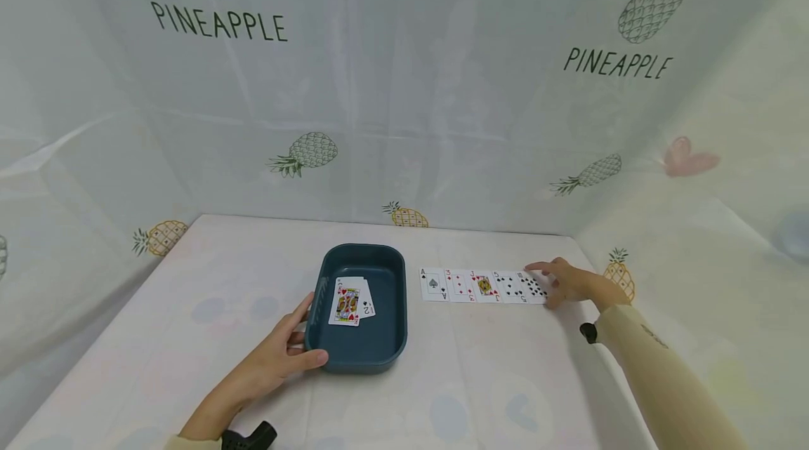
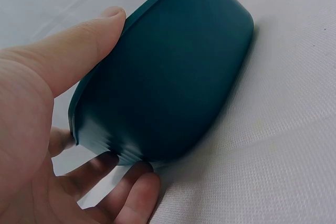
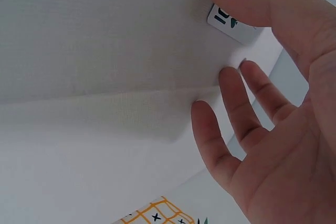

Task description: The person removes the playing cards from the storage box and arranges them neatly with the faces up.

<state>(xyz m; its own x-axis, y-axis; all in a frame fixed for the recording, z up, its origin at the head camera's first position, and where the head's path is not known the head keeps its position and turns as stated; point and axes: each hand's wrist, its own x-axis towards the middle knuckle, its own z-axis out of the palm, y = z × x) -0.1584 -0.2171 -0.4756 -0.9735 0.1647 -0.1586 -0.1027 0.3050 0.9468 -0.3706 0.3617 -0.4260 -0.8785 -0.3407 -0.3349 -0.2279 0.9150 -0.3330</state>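
Note:
A dark teal rectangular tray [image 1: 385,338] stands on the table, held by my left hand [image 1: 272,359] at its near left corner. In the left wrist view the thumb lies on the tray's rim and the fingers curl against its side. Inside the tray a red-suited face card [image 1: 347,302] overlaps a black two [image 1: 369,306]. To the right, several playing cards [image 1: 483,286] lie face up in a row, an ace of spades at its left end. My right hand [image 1: 571,281] is at the row's right end, fingers spread, its thumb at the edge of a ten [image 3: 223,22].
The table [image 1: 265,260] has a pale patterned cloth. Behind it and at both sides hang curtains [image 1: 442,85] printed with pineapples, close to the table's back edge. A black band [image 1: 588,333] sits at the right wrist, another black device [image 1: 249,436] at the left wrist.

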